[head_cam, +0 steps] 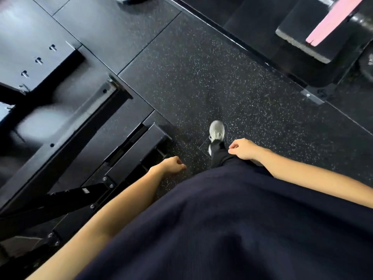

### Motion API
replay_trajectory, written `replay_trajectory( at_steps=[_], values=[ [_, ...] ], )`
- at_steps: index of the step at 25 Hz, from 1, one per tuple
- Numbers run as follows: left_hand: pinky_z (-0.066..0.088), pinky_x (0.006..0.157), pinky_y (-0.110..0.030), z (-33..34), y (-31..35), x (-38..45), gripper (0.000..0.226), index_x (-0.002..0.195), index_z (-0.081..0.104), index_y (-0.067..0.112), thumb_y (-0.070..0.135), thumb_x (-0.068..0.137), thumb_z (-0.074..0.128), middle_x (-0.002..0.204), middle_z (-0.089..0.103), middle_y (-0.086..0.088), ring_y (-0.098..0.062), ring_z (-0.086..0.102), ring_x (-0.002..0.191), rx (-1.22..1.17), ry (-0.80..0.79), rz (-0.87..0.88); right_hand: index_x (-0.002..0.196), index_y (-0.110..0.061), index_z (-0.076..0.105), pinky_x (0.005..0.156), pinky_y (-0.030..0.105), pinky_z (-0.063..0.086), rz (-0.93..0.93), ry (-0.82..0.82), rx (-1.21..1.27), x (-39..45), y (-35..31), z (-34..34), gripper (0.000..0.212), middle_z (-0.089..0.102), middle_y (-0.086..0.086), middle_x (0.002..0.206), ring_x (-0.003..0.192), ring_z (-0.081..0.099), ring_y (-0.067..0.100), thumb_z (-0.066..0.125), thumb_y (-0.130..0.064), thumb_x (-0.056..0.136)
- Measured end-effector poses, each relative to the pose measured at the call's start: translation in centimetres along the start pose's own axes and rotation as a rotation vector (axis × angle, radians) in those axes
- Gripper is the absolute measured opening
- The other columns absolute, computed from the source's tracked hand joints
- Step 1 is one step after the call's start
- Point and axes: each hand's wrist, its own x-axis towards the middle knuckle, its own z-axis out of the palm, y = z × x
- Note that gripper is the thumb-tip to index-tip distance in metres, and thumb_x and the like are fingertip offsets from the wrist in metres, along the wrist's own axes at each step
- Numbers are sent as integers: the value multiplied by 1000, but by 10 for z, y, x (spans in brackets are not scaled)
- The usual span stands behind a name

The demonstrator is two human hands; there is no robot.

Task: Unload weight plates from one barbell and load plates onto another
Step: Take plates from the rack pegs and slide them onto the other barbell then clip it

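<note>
Head view, looking steeply down.

Hands: two. Left hand [171, 165], at 7 o'clock of centre, fingers curled into a loose fist, nothing in it. Right hand [243, 149], at 5 o'clock of centre, fingers likewise curled in, nothing in it. Both forearms bare, hanging either side of a dark navy garment [232, 223] that fills the lower frame.

Shoes: one visible, a grey trainer [217, 131], just beyond the right hand, sole on the floor, dark trouser leg above it.

Task items: no weight plate or barbell can be made out with certainty; a dark rounded shape at the 2 o'clock edge is too cropped to name.

Equipment: one black steel rack frame [66, 126], occupying 8 to 10 o'clock, with a row of four holes in its upright face and bolted diagonal braces at 8 o'clock. One black padded bench [310, 37] at 1 o'clock, with one pink strip [333, 21] lying along it.

Surface: black rubber floor [191, 77] flecked with white, laid in large tiles with visible seams; smoother black platform panels at 11 o'clock.

Room: a gym floor, dimly lit, with pale glare on the rack.
</note>
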Motion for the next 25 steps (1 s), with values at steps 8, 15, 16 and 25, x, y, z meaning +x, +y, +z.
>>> replay_trajectory(
  at_steps=[8, 15, 16, 25],
  values=[
    [41, 91, -29, -176, 64, 80, 44, 128, 54, 11, 41, 96, 50, 135, 57, -10, -27, 54, 122, -150, 44, -78, 106, -15, 68, 78, 27, 42, -61, -114, -185, 159, -121, -173, 23, 67, 7, 104, 90, 56, 21, 62, -30, 89],
    [43, 89, -32, -338, 70, 130, 31, 111, 61, 13, 36, 93, 53, 120, 65, -10, -26, 59, 112, -427, 331, -144, 110, -19, 65, 88, 31, 44, -161, -138, -327, 272, -272, -280, 25, 65, 5, 112, 99, 56, 21, 60, -32, 90],
    [42, 89, -32, -353, 65, 140, 31, 112, 60, 13, 37, 93, 53, 121, 65, -10, -26, 59, 112, -442, 304, -163, 110, -19, 65, 87, 31, 44, -165, -162, -341, 290, -294, -286, 24, 65, 5, 109, 96, 56, 20, 60, -32, 90],
    [40, 87, -30, -614, -38, 219, 36, 119, 59, 12, 38, 96, 49, 126, 61, -11, -27, 56, 118, -509, 275, -180, 111, -15, 67, 80, 27, 41, -215, -193, -473, 433, -544, -351, 26, 68, 7, 111, 95, 59, 22, 61, -29, 89]
  ],
)
